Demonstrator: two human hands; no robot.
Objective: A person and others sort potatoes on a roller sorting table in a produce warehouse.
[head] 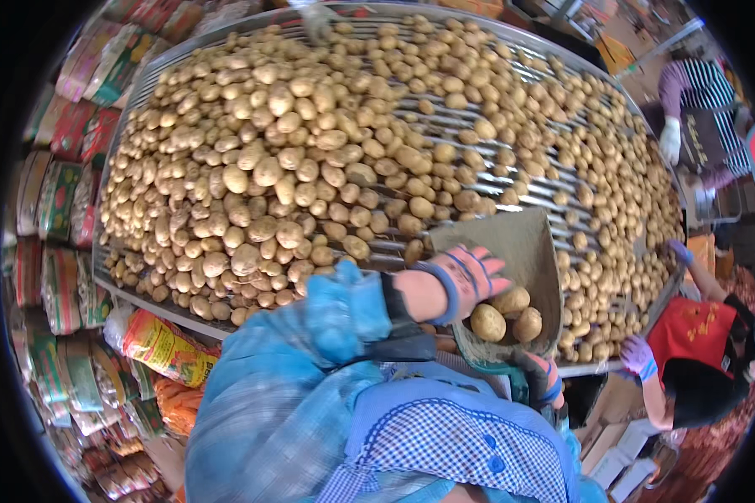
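A wide grey-green scoop (528, 251) lies at the near edge of a broad slatted sorting table, its mouth facing away from me. Three potatoes (489, 323) rest in its rear part. My right hand (544, 376), in a pink-and-blue work glove, grips the scoop at its near end, where the handle is partly hidden. Over the scoop's left side, my left hand (472, 280) reaches in with gloved fingers apart, close to the potatoes; nothing shows in its grasp. Loose potatoes (267, 170) are heaped on the table beyond and to the left.
The metal slats (497, 160) show between potatoes. At the right, a person in a red apron (692, 339) has gloved hands at the table rim; another person in a striped top (708, 94) stands farther back. Filled sacks (63, 289) are stacked along the left.
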